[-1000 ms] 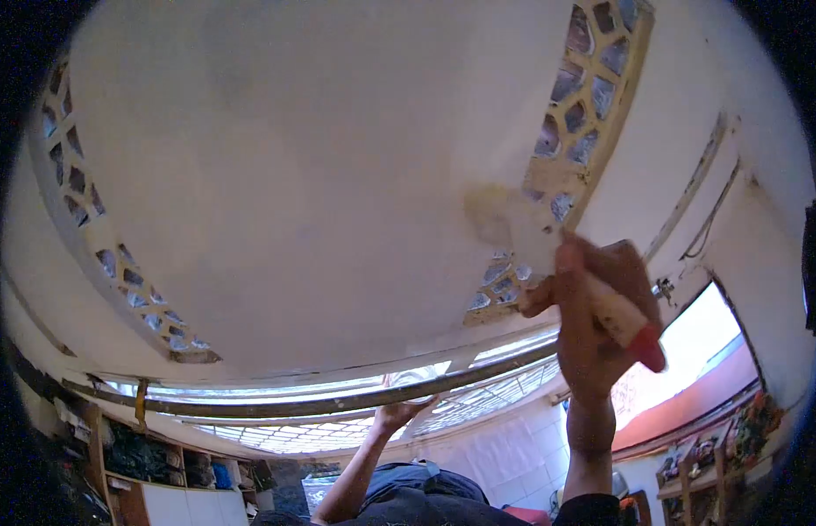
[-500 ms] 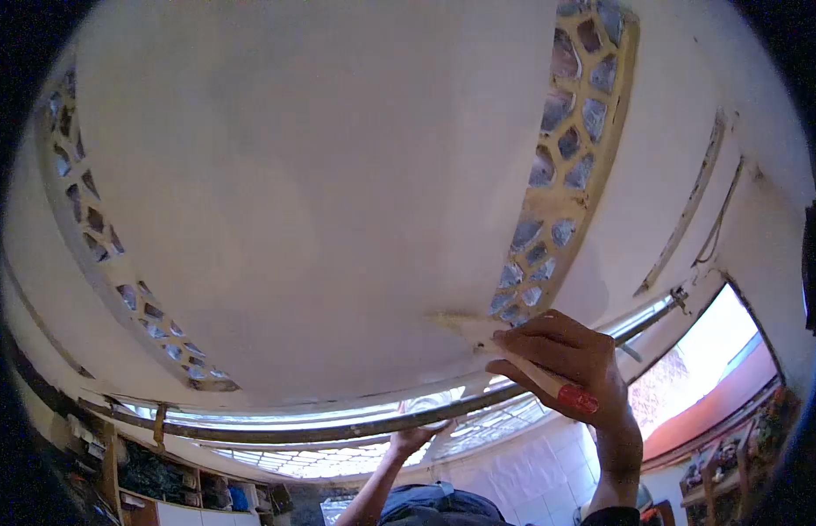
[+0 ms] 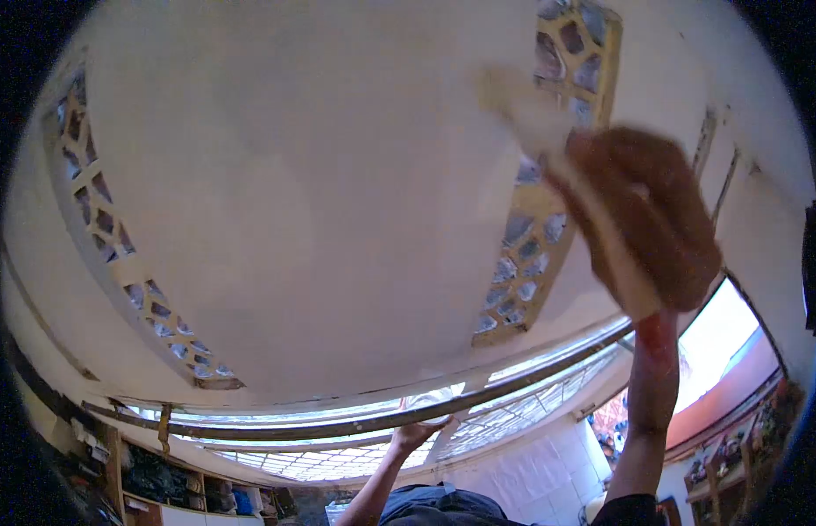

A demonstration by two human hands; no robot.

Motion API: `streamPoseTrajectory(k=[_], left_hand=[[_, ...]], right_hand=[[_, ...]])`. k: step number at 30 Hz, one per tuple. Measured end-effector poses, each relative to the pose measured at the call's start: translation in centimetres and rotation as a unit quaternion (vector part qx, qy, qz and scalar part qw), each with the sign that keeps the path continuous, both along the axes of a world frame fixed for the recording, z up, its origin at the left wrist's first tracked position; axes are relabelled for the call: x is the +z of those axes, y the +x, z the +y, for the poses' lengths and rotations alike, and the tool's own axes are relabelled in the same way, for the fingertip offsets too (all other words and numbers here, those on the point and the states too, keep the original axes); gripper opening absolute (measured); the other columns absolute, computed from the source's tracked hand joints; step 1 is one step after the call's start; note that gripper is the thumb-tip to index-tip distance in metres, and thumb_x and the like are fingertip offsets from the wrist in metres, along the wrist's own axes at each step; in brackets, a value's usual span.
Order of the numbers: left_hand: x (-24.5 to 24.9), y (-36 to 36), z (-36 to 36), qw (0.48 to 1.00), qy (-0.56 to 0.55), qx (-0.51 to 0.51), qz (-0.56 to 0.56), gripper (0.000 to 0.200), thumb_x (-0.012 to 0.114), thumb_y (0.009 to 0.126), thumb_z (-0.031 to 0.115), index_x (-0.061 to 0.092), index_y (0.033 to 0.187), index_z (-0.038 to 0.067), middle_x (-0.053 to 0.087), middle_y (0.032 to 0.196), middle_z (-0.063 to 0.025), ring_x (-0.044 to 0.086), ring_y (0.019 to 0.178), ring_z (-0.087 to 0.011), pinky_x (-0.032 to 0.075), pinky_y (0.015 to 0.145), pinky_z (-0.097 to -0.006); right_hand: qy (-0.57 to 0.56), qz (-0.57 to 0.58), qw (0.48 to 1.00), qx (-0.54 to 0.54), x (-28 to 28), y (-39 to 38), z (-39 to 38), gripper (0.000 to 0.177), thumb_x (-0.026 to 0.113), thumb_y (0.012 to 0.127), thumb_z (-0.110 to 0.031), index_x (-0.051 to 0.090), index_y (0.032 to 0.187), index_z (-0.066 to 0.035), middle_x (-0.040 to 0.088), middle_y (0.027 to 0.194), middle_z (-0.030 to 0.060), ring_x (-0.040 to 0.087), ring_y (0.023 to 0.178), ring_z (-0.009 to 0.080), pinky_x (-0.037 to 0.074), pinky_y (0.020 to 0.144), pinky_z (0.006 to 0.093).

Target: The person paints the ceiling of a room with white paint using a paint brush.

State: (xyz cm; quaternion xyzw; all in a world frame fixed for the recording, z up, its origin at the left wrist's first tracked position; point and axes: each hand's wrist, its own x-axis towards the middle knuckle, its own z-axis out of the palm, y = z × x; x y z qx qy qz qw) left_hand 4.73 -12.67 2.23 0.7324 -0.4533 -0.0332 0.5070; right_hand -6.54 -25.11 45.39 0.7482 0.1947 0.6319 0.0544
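Right hand (image 3: pixel 645 219) fingers wrapped round brush (image 3: pixel 539 118). Brush axis slants up-left from fingers, bristles on ceiling (image 3: pixel 294 219). Left hand (image 3: pixel 417 431) farther off, fingers clasping rail (image 3: pixel 338 426).

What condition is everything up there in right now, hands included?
Right hand: raised, blurred, shut on the pale flat tool with a red handle end.
Tool: blurred, tip at the white ceiling.
Ceiling: smooth and even around the tool.
Left hand: up at the long metal bar, grip unclear.
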Motion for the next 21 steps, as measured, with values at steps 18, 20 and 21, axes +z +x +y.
streamPoseTrajectory(k=[18,20,21], left_hand=[[1.1,-0.2,0.3,0.998,0.058,-0.003,0.004,0.048,0.078,0.062,0.04,0.061,0.092,0.007,0.062,0.092,-0.0094,0.056,0.091,-0.0247,0.043,0.081,-0.0375],[3.8,-1.1,0.6,0.995,0.014,0.003,0.096,0.045,0.078,0.063,0.038,0.061,0.092,0.008,0.062,0.091,-0.0085,0.057,0.089,-0.024,0.044,0.079,-0.0371],[2.4,-0.7,0.5,0.999,0.023,0.014,0.02,0.043,0.078,0.064,0.037,0.062,0.092,0.008,0.063,0.09,-0.0082,0.058,0.087,-0.0239,0.045,0.079,-0.0368]], right_hand=[[-0.051,0.34,0.938,0.042,-9.7,-0.5,-2.0,0.036,0.066,0.069,-0.012,0.058,0.104,-0.007,0.06,0.092,0.0067,0.058,0.081,0.0209,0.048,0.07,0.0344],[-0.054,0.18,0.981,0.045,-6.6,0.2,-2.2,0.03,0.07,0.066,-0.011,0.063,0.095,-0.007,0.063,0.084,0.0062,0.059,0.071,0.0202,0.049,0.062,0.0322],[-0.089,0.087,0.992,0.023,-5.4,0.6,-2.0,0.031,0.073,0.065,-0.011,0.064,0.095,-0.005,0.064,0.081,0.0061,0.06,0.07,0.0172,0.049,0.06,0.0304]])
